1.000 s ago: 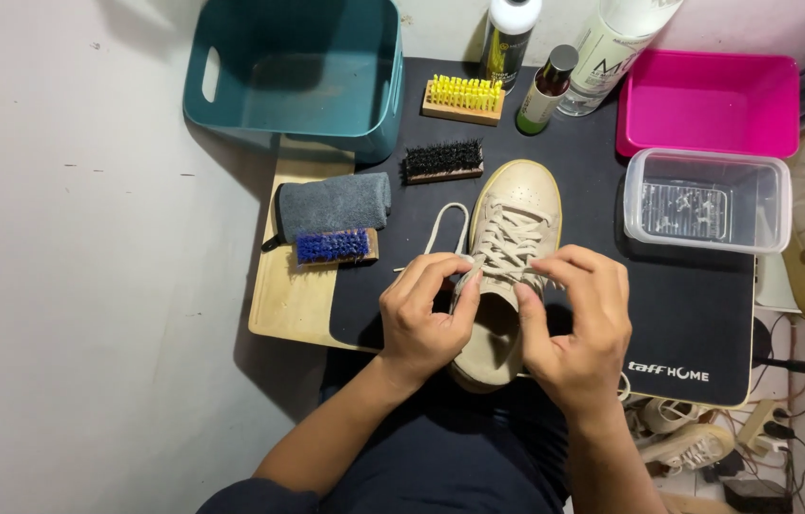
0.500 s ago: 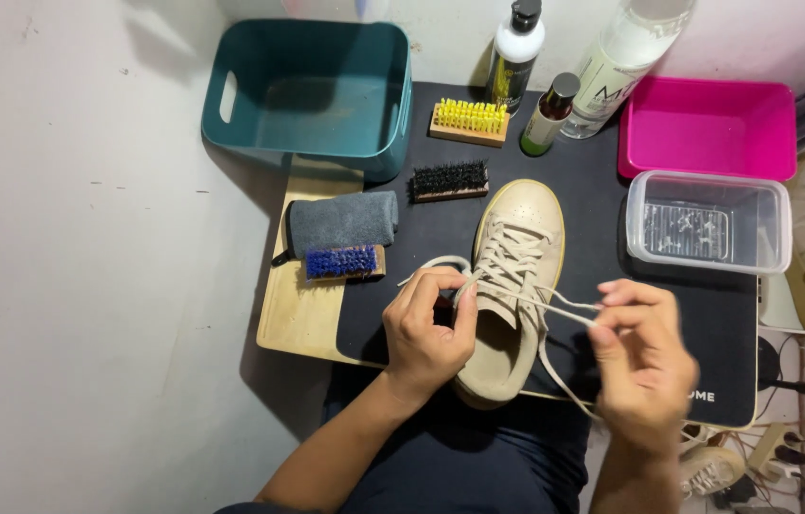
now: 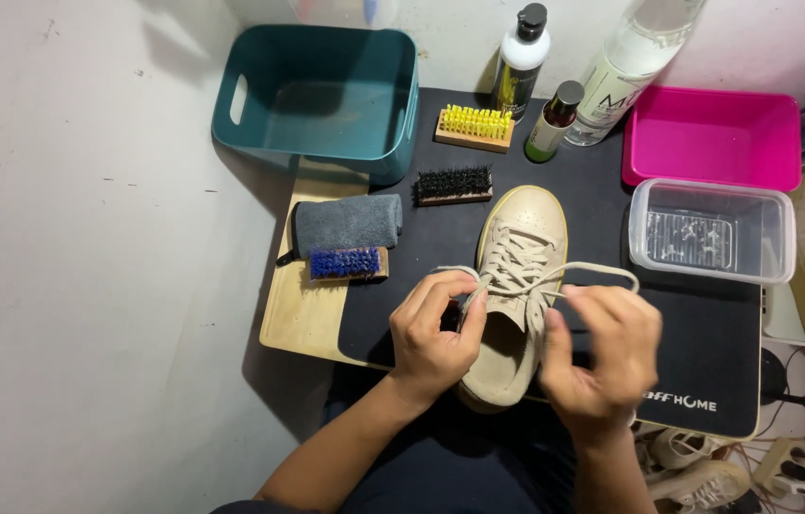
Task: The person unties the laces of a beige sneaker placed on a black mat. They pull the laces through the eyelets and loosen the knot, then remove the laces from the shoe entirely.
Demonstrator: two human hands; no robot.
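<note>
Beige sneaker (image 3: 516, 286), mid-tabletop (image 3: 707, 352) on the black mat: light, soft-sided. Lace (image 3: 602, 271): limp, slippery. Your left hand (image 3: 436, 328) pinches lace at the eyelets; right hand (image 3: 602, 357) clenches the loose end. Hold near the eyelets.

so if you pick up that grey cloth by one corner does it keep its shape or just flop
The grey cloth would probably flop: it lies softly folded, with rounded edges, on the wooden board. It looks light, and likely to unfold as it lifts. It seems to rest partly against the blue brush, so dragging it might nudge that.
</note>
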